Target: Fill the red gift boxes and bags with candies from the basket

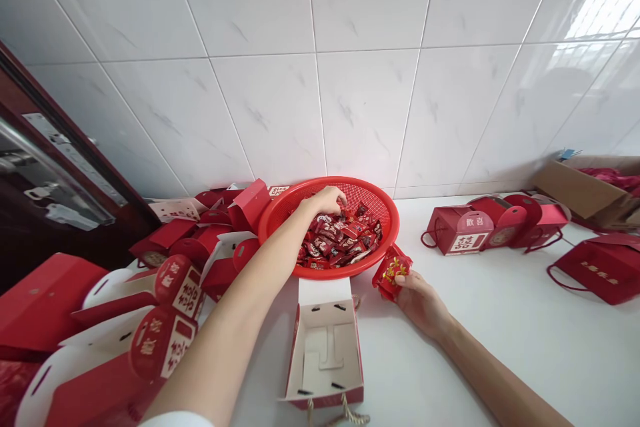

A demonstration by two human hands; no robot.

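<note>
My right grip (pixel 423 302) pinches a red packet (pixel 393 272) right of centre; at centre I can't tell if my left grip (pixel 327 201) holds candies (pixel 331 244) in the basket (pixel 393 219), where grabbing too many risks spills.

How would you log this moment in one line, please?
left hand: at wrapped sweets; right hand: holding red packet; open box: near basket
</note>
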